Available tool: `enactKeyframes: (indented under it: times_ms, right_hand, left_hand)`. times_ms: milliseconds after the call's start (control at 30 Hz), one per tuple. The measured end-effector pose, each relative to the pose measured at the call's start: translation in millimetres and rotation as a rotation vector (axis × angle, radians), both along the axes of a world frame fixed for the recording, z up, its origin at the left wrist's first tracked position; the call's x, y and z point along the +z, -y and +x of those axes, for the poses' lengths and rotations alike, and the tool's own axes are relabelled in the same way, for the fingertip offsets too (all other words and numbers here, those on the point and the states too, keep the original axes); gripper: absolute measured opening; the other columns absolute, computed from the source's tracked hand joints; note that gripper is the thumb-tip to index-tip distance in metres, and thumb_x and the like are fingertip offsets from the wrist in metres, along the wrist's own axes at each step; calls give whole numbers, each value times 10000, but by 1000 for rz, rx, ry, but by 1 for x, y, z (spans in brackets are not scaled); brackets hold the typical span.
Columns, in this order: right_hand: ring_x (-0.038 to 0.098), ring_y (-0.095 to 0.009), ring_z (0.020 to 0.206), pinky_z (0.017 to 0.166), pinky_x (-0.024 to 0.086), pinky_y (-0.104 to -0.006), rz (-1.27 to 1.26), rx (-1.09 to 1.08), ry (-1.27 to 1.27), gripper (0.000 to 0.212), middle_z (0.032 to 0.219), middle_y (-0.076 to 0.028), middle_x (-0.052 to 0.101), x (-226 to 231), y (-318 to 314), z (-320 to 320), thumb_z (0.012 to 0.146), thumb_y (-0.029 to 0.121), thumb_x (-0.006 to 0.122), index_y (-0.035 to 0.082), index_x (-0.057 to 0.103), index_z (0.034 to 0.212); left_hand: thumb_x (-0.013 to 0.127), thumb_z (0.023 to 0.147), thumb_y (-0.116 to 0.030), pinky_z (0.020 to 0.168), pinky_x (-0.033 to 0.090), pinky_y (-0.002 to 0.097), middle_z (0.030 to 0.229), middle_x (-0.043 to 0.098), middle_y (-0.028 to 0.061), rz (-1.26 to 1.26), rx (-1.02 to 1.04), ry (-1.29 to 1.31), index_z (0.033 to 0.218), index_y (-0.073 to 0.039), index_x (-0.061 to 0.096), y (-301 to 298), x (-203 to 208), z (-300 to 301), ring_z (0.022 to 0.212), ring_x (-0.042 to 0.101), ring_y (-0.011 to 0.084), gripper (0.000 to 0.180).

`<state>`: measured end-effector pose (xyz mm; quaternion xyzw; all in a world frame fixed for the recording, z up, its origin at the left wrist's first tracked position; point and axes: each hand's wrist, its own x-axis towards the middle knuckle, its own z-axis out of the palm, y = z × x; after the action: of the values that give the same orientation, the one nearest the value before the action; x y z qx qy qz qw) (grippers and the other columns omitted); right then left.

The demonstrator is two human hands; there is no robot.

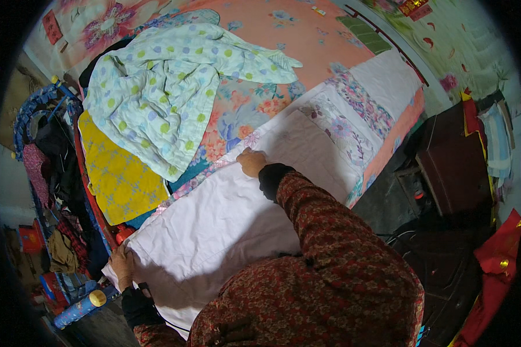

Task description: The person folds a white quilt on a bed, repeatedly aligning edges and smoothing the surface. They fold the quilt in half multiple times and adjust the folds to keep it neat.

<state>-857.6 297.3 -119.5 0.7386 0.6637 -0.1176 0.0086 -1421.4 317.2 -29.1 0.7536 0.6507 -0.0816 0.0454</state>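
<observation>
A long folded piece of white bedding (214, 214) with floral bands lies slantwise across the bed, from the lower left up to the upper right. My left hand (122, 267) is at its lower-left corner, with the fingers closed on the edge. Farther along, at the far long edge, my right hand (252, 163) has its fingers bent together against the cloth; the palm side is hidden. Shadow from my arm and body falls over part of the bedding. My sleeves are dark red with a small floral pattern and black cuffs.
A crumpled white blanket with green and purple dots (162, 92) lies beyond my hands. Left of it is a yellow patterned cloth (122, 173) by the bed's red edge. Clothes hang on a rack (58, 156) at left. A dark brown cabinet (454, 162) stands at right.
</observation>
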Motion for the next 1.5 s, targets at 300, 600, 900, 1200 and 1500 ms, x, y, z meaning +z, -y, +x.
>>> enactKeyframes:
  times_ms: [300, 600, 900, 1200, 1500]
  right_hand:
    - [618, -314, 725, 637, 500, -425, 403, -56, -41, 75, 831, -120, 585, 8, -15, -2, 781, 112, 545, 85, 609, 753]
    - [575, -335, 794, 670, 478, -439, 703, -32, -205, 74, 868, -123, 562, 36, -24, -9, 745, 71, 615, 63, 582, 811]
    - [534, -323, 924, 774, 456, -450, 440, -136, -112, 162, 937, -127, 532, -11, -23, -30, 749, 132, 625, 63, 574, 886]
    - [526, -313, 968, 812, 454, -452, 327, -82, -66, 323, 1019, -108, 510, -28, -14, -34, 770, 180, 603, 84, 502, 1061]
    - [500, -345, 994, 814, 432, -476, 187, -64, -122, 357, 1063, -141, 494, -39, -22, -26, 755, 217, 621, 74, 478, 1050]
  left_hand:
    - [582, 804, -183, 837, 414, 427, 974, 584, 146, 262, 106, 122, 974, -30, 549, 3, -1, -19, 952, 549, 340, 230]
    - [555, 844, -131, 823, 421, 430, 942, 611, 159, 668, 190, 275, 988, 2, 577, 20, 12, 22, 924, 560, 351, 197]
    - [581, 832, -222, 970, 344, 415, 1147, 590, 103, 306, 257, -110, 1110, -88, 575, 11, -10, 27, 1086, 522, 267, 308]
    - [486, 892, -416, 1082, 108, 559, 1475, 206, 217, 305, 68, -110, 1418, -75, 287, 49, -19, 71, 1368, 144, 404, 658]
    - [505, 877, -397, 1086, 94, 567, 1469, 213, 237, 230, 115, -155, 1402, -53, 321, 41, -39, 70, 1370, 133, 412, 654]
